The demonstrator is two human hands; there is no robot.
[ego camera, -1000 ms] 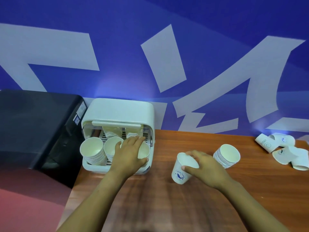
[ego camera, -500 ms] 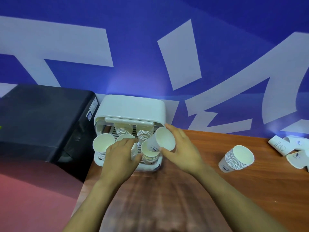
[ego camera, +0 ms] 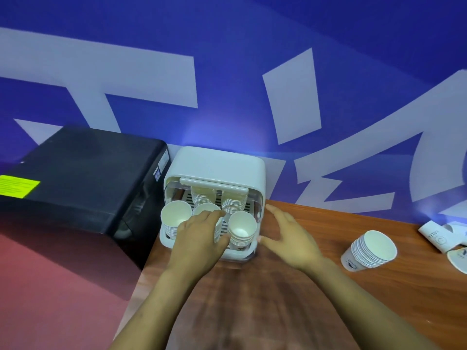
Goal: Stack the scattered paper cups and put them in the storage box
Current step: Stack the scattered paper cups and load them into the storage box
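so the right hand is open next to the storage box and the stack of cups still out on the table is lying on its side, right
Not quite. The head view shows the right hand open beside the storage box, but the stack of cups on the table stands upright on its base, mouth up. The cups lying on their sides are the loose cups at the far right edge.

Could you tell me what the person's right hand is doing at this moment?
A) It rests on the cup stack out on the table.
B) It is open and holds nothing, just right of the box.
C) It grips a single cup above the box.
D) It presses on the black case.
B: the right hand has its fingers spread and empty beside the box, apart from the table stack.
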